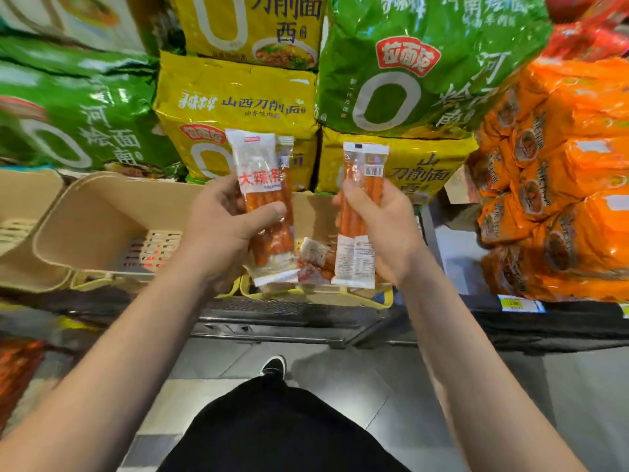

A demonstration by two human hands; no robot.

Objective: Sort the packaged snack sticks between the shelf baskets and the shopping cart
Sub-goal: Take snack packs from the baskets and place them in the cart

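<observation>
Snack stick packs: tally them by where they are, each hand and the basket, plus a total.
In left hand: 2 snack stick packs
In right hand: 2 packs
Loose in the basket: at least 1 pack
Total: at least 5

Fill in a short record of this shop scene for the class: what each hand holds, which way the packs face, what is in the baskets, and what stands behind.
left hand: grips snack stick packs, upright, printed front toward the camera
right hand: grips a second bunch of packs, upright, barcode side showing
middle basket: beige, no packs seen in it
basket below the hands: a few loose packs
behind: yellow noodle bags, green bags, orange bags
</observation>
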